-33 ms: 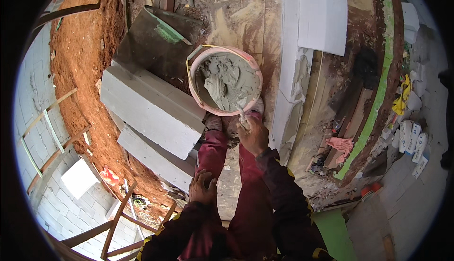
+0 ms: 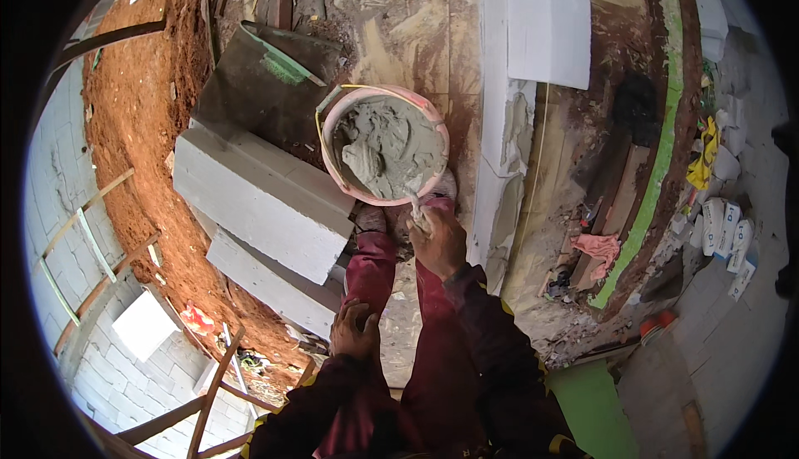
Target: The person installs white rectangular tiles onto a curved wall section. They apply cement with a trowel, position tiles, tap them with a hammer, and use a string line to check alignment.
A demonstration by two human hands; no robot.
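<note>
A pinkish bucket (image 2: 443,147) with a yellow wire handle stands in front of my feet. Wet grey mortar (image 2: 399,138) fills much of it, heaped unevenly with a thick lump on the left. My right hand (image 2: 439,243) is closed around the mortar-smeared handle of a trowel (image 2: 417,207) at the bucket's near rim. The trowel's blade is not visible; it seems to be down in the mortar. My left hand (image 2: 355,330) rests on my left leg at the knee, holding nothing, its thumb apart from its bent fingers.
Large pale blocks (image 2: 262,201) lie close on the left, beside a dark sheet (image 2: 258,84). A low wall of white blocks (image 2: 495,126) runs along the right, with a taut yellow string (image 2: 533,159) beside it. Farther right are planks, a pink cloth (image 2: 598,253) and bags (image 2: 726,230).
The view has shifted slightly, so the bucket and blocks appear farther left. My right hand stays on the trowel handle, and my left hand stays on my leg.
</note>
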